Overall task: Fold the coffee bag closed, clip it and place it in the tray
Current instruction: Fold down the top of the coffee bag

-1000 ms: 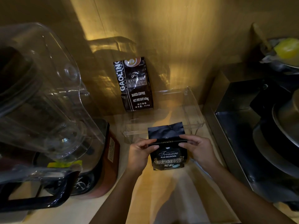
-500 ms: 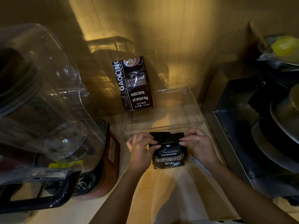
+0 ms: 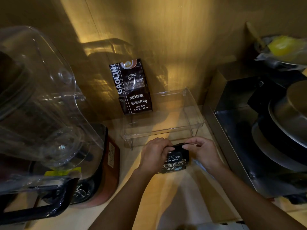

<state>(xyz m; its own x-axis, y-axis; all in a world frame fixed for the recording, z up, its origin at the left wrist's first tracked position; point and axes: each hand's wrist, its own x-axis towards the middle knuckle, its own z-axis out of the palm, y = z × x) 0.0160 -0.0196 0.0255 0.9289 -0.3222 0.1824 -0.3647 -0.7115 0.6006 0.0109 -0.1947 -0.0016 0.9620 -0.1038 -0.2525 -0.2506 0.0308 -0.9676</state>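
The small black foil coffee bag with pale lettering (image 3: 177, 161) stands on the pale wooden surface (image 3: 174, 196), just in front of the clear plastic tray (image 3: 196, 125), held between both hands. It looks light and soft-sided, its thin crinkly film likely slick and apt to spring back out of a fold, so the best hold is at the two ends of the folded top, pinched flat. That is where the left hand (image 3: 154, 155) and right hand (image 3: 201, 151) have it, each grip closed on a top corner of the bag. Against the frame a second ago, the tall open flap that stood above the fingers is now rolled down to a low band, and the hands sit closer together.
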